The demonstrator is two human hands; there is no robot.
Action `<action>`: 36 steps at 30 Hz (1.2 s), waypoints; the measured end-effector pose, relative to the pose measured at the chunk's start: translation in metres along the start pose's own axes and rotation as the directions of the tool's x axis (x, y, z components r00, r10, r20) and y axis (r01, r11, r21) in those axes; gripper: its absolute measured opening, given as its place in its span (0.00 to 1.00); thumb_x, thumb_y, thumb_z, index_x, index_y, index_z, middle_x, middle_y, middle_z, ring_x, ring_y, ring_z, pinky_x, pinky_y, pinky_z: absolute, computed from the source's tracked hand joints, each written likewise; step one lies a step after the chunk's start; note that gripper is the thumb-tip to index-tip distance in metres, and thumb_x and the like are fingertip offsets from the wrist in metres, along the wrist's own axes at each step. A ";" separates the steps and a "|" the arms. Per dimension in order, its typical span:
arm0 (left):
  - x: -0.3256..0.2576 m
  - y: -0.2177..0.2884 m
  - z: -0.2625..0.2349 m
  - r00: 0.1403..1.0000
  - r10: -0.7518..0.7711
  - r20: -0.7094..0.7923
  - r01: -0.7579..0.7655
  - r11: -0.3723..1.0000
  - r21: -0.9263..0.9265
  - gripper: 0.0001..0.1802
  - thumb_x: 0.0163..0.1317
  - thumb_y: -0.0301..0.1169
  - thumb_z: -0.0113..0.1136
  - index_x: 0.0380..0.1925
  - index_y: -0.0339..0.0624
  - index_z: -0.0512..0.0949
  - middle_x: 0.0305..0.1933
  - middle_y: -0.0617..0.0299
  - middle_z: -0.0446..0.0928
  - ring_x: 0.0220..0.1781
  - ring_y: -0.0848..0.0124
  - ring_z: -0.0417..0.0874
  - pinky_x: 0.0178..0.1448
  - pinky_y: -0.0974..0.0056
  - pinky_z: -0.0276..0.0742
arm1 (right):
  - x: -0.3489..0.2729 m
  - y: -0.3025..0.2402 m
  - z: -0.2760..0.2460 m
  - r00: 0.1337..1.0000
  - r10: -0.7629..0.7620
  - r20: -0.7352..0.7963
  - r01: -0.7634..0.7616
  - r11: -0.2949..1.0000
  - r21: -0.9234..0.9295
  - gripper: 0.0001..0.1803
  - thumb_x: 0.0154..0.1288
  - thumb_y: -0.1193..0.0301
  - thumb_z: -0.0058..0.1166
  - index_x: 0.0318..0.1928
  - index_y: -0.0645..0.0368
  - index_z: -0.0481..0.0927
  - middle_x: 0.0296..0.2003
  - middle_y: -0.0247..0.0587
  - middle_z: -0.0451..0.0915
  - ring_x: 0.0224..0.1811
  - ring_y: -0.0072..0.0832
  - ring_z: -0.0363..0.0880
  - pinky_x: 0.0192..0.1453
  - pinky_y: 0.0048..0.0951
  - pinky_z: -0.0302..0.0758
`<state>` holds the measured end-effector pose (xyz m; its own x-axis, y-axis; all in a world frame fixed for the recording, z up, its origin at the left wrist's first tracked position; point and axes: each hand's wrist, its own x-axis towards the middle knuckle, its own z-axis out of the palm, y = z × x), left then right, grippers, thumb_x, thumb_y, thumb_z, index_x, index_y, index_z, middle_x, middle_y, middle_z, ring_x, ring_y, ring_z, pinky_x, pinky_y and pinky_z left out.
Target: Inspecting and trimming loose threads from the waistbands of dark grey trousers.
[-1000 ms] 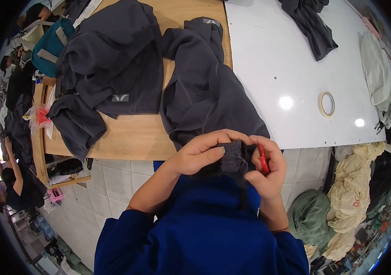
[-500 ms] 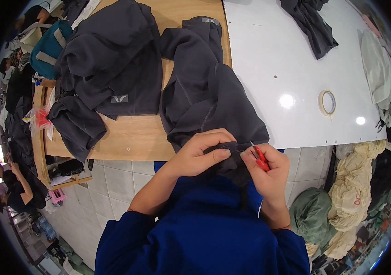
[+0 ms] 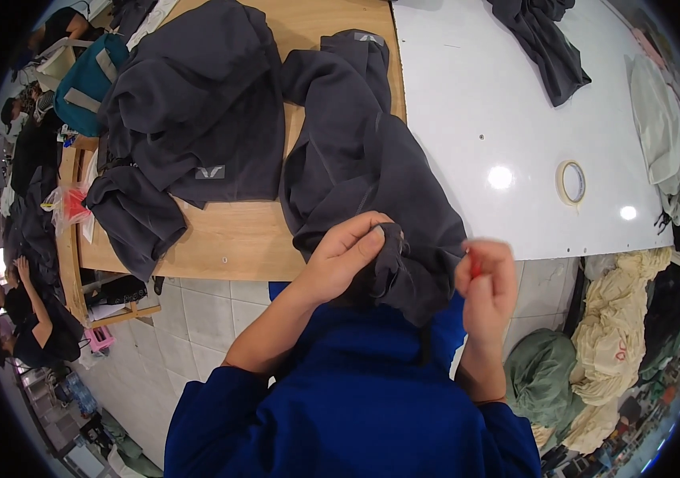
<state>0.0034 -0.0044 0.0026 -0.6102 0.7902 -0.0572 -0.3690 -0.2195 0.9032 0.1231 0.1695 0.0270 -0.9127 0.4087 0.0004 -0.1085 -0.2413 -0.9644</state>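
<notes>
From my remote seat I noted the left hand (image 3: 345,256) pinching a bunched edge of the dark grey garment (image 3: 372,199) hanging off the table edge, the right hand (image 3: 490,279) just beside it closed on a small red tool (image 3: 474,261), probably mid-trimming; next needed steady aim at that fold.

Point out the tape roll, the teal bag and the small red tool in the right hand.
tape roll (image 3: 572,182), head view, on its ring.
teal bag (image 3: 89,84), head view, on its side.
small red tool (image 3: 475,264), head view, on its blurred red part.
</notes>
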 end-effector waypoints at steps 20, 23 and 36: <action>0.009 0.008 0.007 0.919 0.349 0.184 -0.394 0.841 0.370 0.06 0.62 0.30 0.53 0.33 0.38 0.74 0.42 0.55 0.77 0.43 0.64 0.73 0.51 0.62 0.66 | 0.001 -0.011 0.026 0.741 -0.556 0.377 0.660 0.496 -0.564 0.17 0.38 0.72 0.70 0.35 0.55 0.86 0.14 0.26 0.62 0.13 0.22 0.61 0.19 0.24 0.55; 0.009 0.009 0.007 0.917 0.349 0.190 -0.396 0.849 0.350 0.06 0.63 0.30 0.53 0.32 0.38 0.74 0.42 0.56 0.77 0.42 0.64 0.73 0.51 0.62 0.66 | -0.003 -0.013 0.017 0.677 -0.535 0.506 0.736 0.514 -0.441 0.17 0.38 0.70 0.70 0.35 0.54 0.86 0.14 0.26 0.61 0.13 0.21 0.60 0.19 0.23 0.53; 0.011 0.011 0.005 0.915 0.357 0.186 -0.399 0.866 0.302 0.09 0.66 0.33 0.51 0.34 0.39 0.75 0.42 0.57 0.77 0.42 0.66 0.73 0.51 0.63 0.66 | -0.006 -0.016 0.005 0.864 -0.447 0.232 0.490 0.640 -0.591 0.24 0.33 0.66 0.74 0.37 0.58 0.84 0.22 0.35 0.76 0.19 0.25 0.68 0.21 0.24 0.59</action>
<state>-0.0041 0.0050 0.0135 -0.5601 0.7513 0.3491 0.1353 -0.3328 0.9332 0.1283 0.1669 0.0434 -0.8313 0.2568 0.4930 -0.2838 0.5664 -0.7737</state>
